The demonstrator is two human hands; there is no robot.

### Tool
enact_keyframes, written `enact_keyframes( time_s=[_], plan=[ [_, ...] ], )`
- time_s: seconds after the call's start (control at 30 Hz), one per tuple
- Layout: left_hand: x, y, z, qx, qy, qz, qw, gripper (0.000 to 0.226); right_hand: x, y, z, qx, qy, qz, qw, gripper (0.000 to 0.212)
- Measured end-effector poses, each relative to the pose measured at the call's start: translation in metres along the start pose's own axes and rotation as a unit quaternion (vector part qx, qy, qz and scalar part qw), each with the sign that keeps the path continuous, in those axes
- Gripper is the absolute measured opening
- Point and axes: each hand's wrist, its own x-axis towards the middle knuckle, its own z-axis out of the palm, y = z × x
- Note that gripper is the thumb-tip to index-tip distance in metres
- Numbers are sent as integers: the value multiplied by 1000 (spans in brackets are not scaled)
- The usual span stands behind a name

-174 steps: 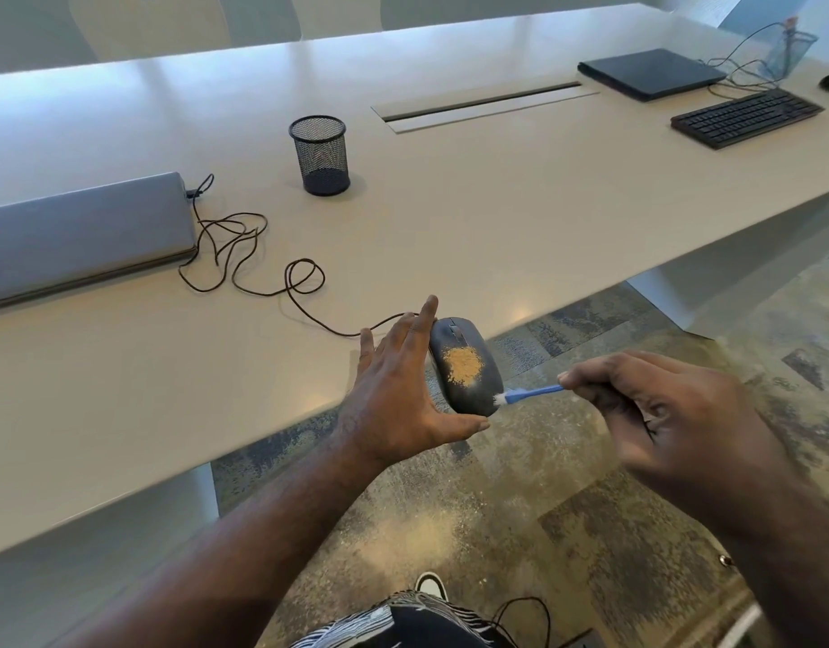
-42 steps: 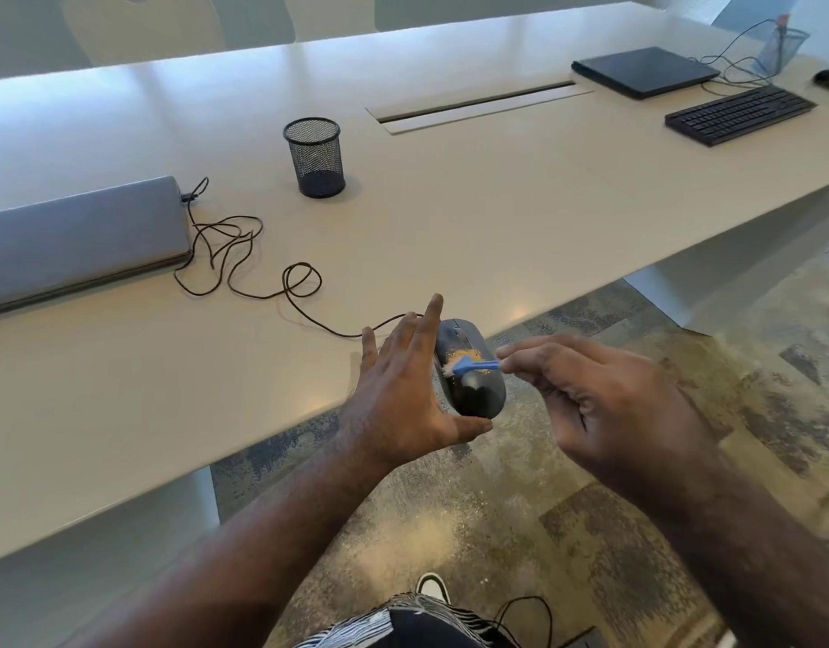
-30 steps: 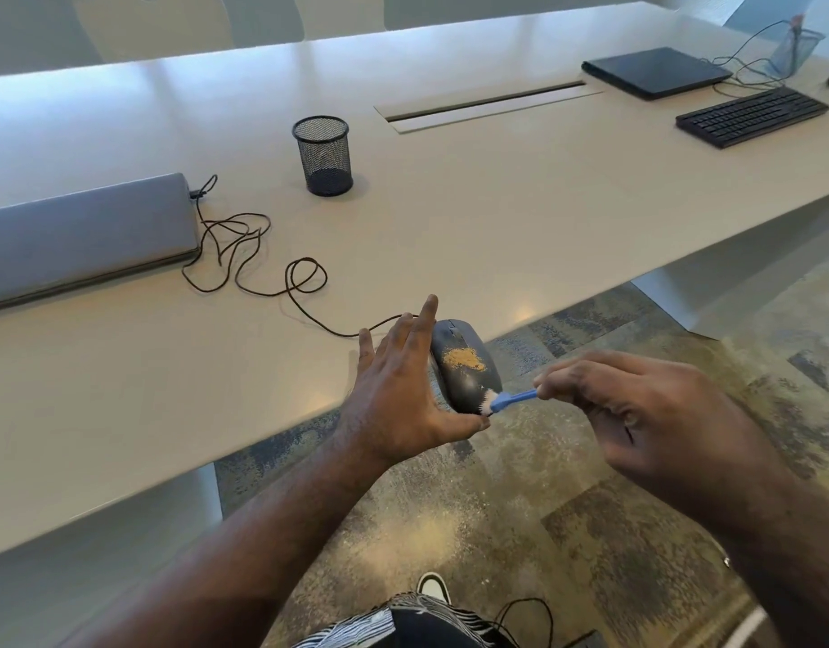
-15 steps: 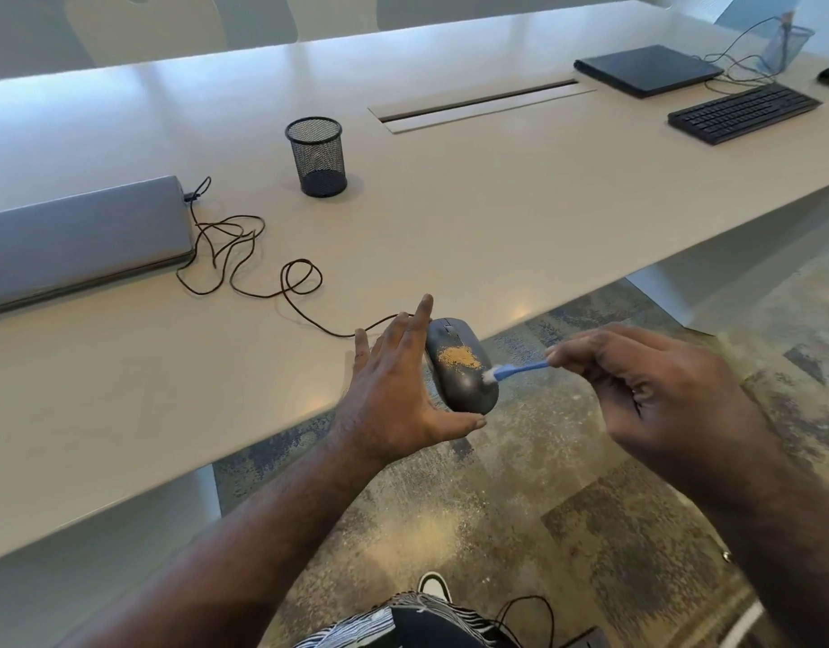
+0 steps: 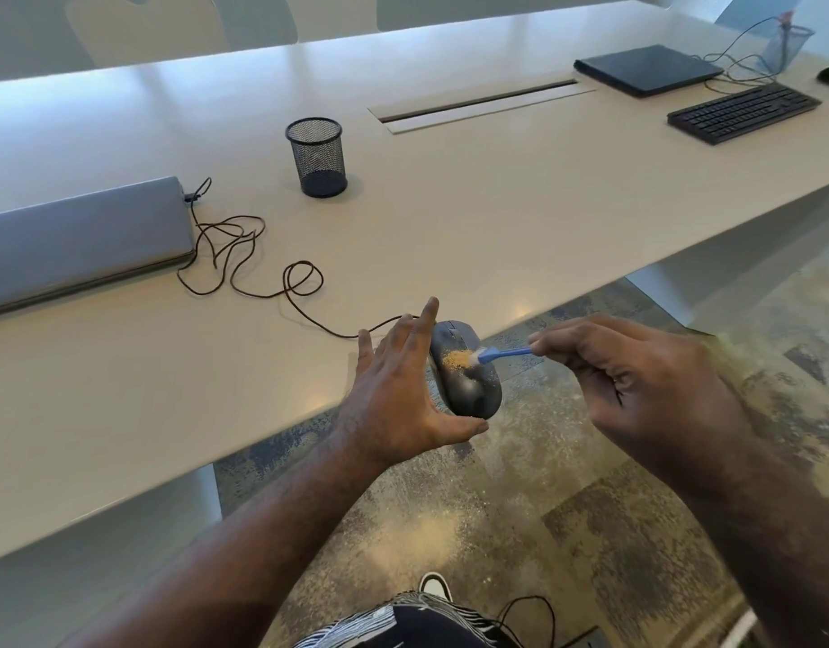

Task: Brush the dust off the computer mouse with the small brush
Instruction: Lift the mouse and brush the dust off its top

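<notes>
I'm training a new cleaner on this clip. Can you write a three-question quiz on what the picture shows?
1. True or false: the left hand holds the dark grey computer mouse out past the white table edge.
2. Which hand holds the small blue-handled brush? A) left B) right
3. Fill in: the brush bristles touch a patch of ____ dust.

Key: 1 true; 2 B, the right hand; 3 orange-tan.
</notes>
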Motion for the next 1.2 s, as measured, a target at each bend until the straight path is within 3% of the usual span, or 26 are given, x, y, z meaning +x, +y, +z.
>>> enact_keyframes(
  time_s=[0.13,0.33,0.53,0.7,0.87,1.2],
  plan=[
    [1,1,-1,-3,-1,0,1000,135,-1,1,1,-10,-29,9,999,27],
    [1,1,-1,-5,2,3,1000,136,-1,4,-4,2,12,10,1000,24],
    [3,1,-1,-10,2,-5,1000,135,-2,0,0,5,-49,6,999,27],
    [2,-2,-1,-14,0,-11,1000,135,-2,7,-7,1,-21,17,1000,27],
    [3,-2,-2,-20,3,-9,1000,134,-3,1,-1,24,-49,-15,998,28],
    [3,-2,-3,-26,10,-5,1000,136,-8,11,-5,6,0,31,1000,25]
  ],
)
